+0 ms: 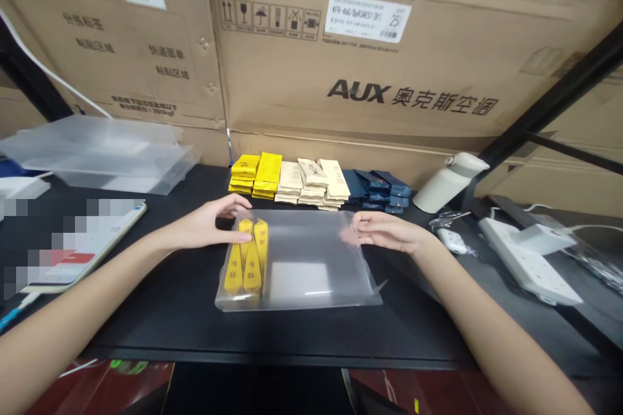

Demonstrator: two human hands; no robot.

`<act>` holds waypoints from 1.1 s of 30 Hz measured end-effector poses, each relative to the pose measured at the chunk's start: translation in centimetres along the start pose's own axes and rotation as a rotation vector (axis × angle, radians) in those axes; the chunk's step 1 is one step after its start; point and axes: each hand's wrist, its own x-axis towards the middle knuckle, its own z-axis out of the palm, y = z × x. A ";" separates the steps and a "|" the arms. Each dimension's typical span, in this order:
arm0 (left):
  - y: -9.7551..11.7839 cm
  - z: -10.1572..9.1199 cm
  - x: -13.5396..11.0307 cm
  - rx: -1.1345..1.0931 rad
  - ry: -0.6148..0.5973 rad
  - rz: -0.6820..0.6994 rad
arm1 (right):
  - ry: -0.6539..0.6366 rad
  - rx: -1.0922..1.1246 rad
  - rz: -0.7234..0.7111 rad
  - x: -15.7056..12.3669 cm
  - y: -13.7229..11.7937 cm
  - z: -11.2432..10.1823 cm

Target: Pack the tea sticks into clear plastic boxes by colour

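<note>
A frosted, see-through plastic box (316,233) lies between the two hands, its yellow packets (252,269) lined up by the left hand (219,220), whose thumb and fingers are parted wide, while the right hand's (389,231) fingertips blur behind cloudy plastic, so I cannot tell its grip.

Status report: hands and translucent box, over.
Left hand at left end, right hand at right edge. Translucent box: yellow packets inside, left. Packet stacks behind, nothing visibly blocking.
</note>
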 end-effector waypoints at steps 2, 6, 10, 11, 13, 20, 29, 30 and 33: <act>-0.4 0.0 0.2 0.014 0.089 0.009 | 0.045 0.057 -0.089 0.1 0.2 -0.2; -1.0 0.1 0.5 0.055 0.229 0.000 | 0.052 0.104 -0.076 0.2 0.5 -0.5; -0.9 0.4 0.7 0.116 0.366 -0.015 | 0.216 0.202 -0.083 0.9 0.9 -0.1; -0.9 0.4 0.8 0.135 0.405 -0.018 | 0.276 0.241 -0.111 1.1 1.0 0.1; -0.9 0.4 0.8 0.173 0.454 -0.046 | 0.347 0.299 -0.145 1.5 1.2 0.5; -1.2 0.6 0.8 0.175 0.308 -0.192 | 0.488 0.264 -0.185 2.4 2.1 1.1; -1.3 1.1 1.0 0.117 0.357 -0.208 | 0.286 0.041 -0.139 2.2 1.9 2.6; -1.3 1.2 1.0 0.119 0.352 -0.210 | 0.228 0.012 -0.131 2.0 1.8 2.8; -1.3 1.5 0.9 0.119 0.371 -0.211 | 0.067 -0.046 -0.097 1.5 1.4 3.2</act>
